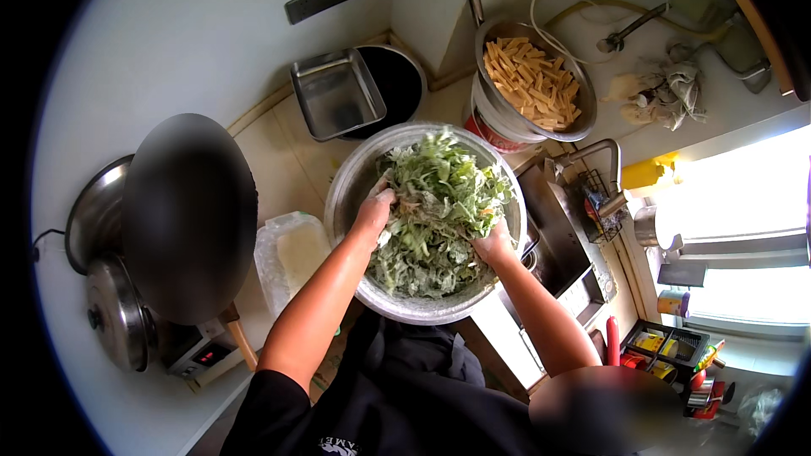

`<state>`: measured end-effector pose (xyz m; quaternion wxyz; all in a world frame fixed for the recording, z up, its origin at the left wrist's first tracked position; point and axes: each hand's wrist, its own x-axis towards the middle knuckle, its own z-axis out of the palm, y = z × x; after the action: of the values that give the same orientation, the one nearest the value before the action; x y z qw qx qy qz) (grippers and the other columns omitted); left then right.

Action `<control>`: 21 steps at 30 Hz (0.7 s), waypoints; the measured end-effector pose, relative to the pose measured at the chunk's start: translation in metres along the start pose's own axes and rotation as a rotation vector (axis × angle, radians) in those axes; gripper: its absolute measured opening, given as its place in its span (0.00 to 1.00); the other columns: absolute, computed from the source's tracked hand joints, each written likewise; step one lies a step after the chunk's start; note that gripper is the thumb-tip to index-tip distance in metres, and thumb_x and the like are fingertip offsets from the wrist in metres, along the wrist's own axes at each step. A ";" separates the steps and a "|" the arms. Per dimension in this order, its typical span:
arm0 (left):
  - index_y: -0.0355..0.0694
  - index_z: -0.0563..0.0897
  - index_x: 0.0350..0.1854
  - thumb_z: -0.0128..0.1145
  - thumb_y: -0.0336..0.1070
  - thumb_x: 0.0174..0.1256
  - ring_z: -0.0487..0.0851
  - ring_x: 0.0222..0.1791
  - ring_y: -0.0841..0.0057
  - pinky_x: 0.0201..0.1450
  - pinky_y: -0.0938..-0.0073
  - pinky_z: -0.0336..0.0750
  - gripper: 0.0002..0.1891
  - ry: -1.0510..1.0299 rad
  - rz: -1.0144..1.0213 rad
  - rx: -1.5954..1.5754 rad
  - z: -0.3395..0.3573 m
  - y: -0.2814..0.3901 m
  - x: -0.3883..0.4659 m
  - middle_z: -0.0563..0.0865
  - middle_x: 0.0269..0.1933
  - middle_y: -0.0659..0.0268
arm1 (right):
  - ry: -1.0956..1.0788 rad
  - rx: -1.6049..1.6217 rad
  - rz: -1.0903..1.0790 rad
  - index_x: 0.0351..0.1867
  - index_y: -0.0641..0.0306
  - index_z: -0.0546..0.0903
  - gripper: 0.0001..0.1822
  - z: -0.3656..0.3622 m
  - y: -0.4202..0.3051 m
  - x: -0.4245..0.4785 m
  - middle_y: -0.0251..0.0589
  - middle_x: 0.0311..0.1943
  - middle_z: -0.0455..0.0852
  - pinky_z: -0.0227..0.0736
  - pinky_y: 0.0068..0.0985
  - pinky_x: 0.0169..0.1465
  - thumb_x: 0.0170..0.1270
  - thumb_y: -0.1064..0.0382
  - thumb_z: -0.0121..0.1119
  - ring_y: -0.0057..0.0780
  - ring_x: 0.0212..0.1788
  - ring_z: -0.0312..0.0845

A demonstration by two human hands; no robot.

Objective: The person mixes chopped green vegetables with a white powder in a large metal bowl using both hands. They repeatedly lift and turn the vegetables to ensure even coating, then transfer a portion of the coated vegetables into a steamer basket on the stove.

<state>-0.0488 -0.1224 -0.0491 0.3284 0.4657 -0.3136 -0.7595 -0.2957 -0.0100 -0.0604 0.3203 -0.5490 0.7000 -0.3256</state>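
Between my two hands I hold up a heap of chopped leafy greens (443,196), dusted with white flour. They rise above a wide metal basin (347,202) in front of me, where more floured greens lie. My left hand (378,204) grips the heap's left side, fingers partly buried in the leaves. At the lower right, my right hand (494,242) cups the heap from below, its fingertips hidden by greens. White powder clings to both hands. A few orange shreds show among the leaves.
A plastic tub with pale powder (301,247) stands left of the basin. Behind are a rectangular steel tray (339,95) and a metal bowl of cut yellowish strips (535,85). At right is a sink (557,228) with a faucet (614,164). A lidded pot (114,313) stands far left.
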 end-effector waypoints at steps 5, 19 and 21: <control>0.40 0.65 0.83 0.46 0.31 0.68 0.68 0.78 0.71 0.79 0.70 0.60 0.37 -0.088 0.214 0.005 0.016 0.038 -0.045 0.71 0.80 0.62 | 0.057 -0.028 -0.077 0.52 0.65 0.87 0.17 -0.025 -0.079 -0.008 0.51 0.48 0.92 0.79 0.38 0.56 0.63 0.62 0.70 0.48 0.51 0.87; 0.32 0.69 0.75 0.71 0.24 0.62 0.73 0.73 0.71 0.78 0.66 0.65 0.38 -0.245 0.419 0.176 0.024 0.037 -0.061 0.79 0.70 0.58 | -0.202 -0.026 -0.300 0.61 0.66 0.83 0.27 -0.032 -0.130 0.001 0.48 0.58 0.88 0.75 0.38 0.67 0.59 0.68 0.76 0.41 0.60 0.83; 0.32 0.76 0.68 0.60 0.17 0.60 0.78 0.66 0.74 0.73 0.71 0.68 0.29 -0.039 0.492 0.389 0.016 0.024 -0.053 0.83 0.64 0.60 | -0.145 -0.112 -0.370 0.61 0.66 0.83 0.27 -0.035 -0.142 0.003 0.49 0.57 0.89 0.75 0.38 0.67 0.59 0.68 0.76 0.42 0.59 0.83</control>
<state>-0.0402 -0.0920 0.0020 0.4012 0.4151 -0.5626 -0.5918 -0.2448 -0.0362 0.0745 0.2734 -0.7071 0.5794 -0.2991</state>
